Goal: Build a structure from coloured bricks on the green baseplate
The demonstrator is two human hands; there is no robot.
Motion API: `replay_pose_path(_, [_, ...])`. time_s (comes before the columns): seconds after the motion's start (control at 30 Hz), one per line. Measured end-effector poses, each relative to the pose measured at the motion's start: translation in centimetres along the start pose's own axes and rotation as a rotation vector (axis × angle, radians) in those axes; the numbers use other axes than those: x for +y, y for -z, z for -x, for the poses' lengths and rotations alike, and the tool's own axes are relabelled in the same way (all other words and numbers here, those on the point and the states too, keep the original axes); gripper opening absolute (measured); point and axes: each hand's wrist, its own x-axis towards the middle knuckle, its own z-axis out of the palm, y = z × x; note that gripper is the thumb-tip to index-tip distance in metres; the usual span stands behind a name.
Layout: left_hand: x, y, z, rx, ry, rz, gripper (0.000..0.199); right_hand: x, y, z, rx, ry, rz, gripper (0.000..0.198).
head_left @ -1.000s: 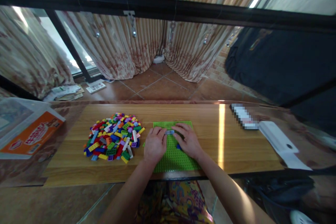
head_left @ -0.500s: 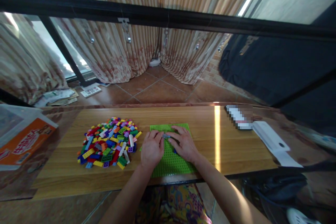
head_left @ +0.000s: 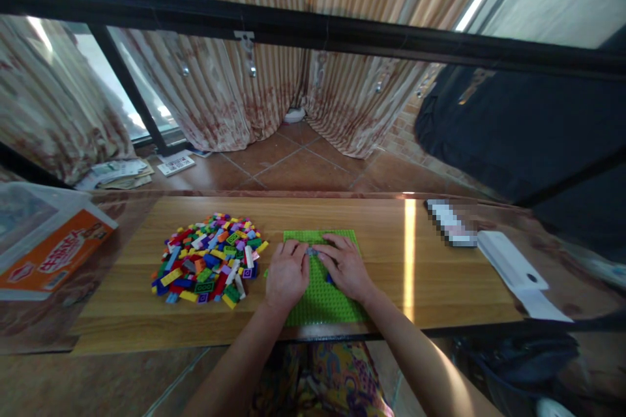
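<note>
A green studded baseplate (head_left: 317,306) lies on the wooden table in front of me. Over its upper half, my left hand (head_left: 288,275) and my right hand (head_left: 346,268) come together from either side. Between their fingertips is a small grey-blue toy brick (head_left: 312,251), mostly covered by the fingers. Both hands are closed on it, right at the plate's surface. Beside my right palm a dark blue brick (head_left: 329,279) shows in part on the plate; the hand hides the rest.
To the left is a heap of mixed coloured toy bricks (head_left: 210,260). A clear plastic box with an orange label (head_left: 59,251) stands at the far left. On the right lie a blurred-out phone (head_left: 450,224) and a white flat object (head_left: 511,260). Curtains (head_left: 244,98) hang beyond the table.
The whole view has shifted slightly, so things appear a little further right. Both hands stay at the same spot on the baseplate, with the fingertips still on the small brick.
</note>
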Motion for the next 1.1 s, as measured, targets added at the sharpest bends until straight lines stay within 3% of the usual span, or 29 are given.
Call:
replay_pose_path(0.7, [0.05,0.20,0.14,-0.014,0.014,0.018,0.022,-0.24,0.30,-0.05,-0.007,-0.015,-0.002,0.027])
replay_pose_path(1.1, [0.19,0.37,0.01,-0.022,0.041,0.043,0.034,-0.29,0.27,-0.04,-0.003,-0.018,-0.010,0.029])
